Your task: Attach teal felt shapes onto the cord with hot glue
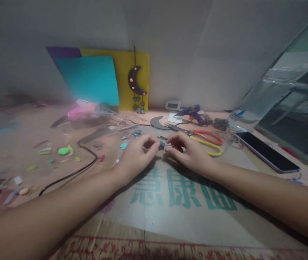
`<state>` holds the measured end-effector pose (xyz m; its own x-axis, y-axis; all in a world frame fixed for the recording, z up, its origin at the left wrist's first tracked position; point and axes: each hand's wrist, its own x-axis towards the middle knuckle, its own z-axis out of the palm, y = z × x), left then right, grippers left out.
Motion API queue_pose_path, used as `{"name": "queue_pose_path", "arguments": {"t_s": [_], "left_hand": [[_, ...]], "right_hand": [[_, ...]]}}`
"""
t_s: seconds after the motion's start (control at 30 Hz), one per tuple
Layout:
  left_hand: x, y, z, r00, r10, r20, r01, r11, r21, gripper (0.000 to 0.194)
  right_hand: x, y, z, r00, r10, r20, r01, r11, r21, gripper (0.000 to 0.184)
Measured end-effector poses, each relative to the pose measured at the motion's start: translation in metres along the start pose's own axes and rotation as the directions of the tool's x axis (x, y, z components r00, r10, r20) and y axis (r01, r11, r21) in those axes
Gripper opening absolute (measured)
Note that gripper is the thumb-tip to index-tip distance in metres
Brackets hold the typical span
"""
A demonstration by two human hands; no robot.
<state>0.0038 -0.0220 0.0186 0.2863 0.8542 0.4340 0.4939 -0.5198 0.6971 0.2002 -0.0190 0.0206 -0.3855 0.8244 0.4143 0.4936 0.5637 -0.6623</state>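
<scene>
My left hand (139, 153) pinches a small dark teal flower-shaped piece (161, 145) between thumb and forefinger. Just to its right, my right hand (188, 151) has thumb and fingers curled close together; a thin line, perhaps thread, shows at the fingertips, too small to be sure. Behind the left hand lie a light blue flower cutout (123, 145) and other small blue bits. Scissors (204, 137) with orange and yellow handles lie beyond the right hand. Both hands are above a translucent sheet (156, 213) with green printed characters.
A dark crescent ornament (133, 80) hangs before a yellow board (123, 79). Further back lie a grey crescent (159, 122), a glue gun (193, 113) and twine (221, 124). A phone (267, 151) rests at right. A black cord (73, 174) and coloured scraps spread left.
</scene>
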Motion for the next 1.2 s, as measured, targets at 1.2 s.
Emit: {"name": "queue_pose_path", "arguments": {"t_s": [1.2], "left_hand": [[0.003,-0.005,0.002,0.986,-0.073,0.150,0.116,0.948,-0.297,0.018]], "right_hand": [[-0.009,-0.002,0.000,0.993,-0.116,-0.027,0.112,0.987,-0.119,0.012]]}}
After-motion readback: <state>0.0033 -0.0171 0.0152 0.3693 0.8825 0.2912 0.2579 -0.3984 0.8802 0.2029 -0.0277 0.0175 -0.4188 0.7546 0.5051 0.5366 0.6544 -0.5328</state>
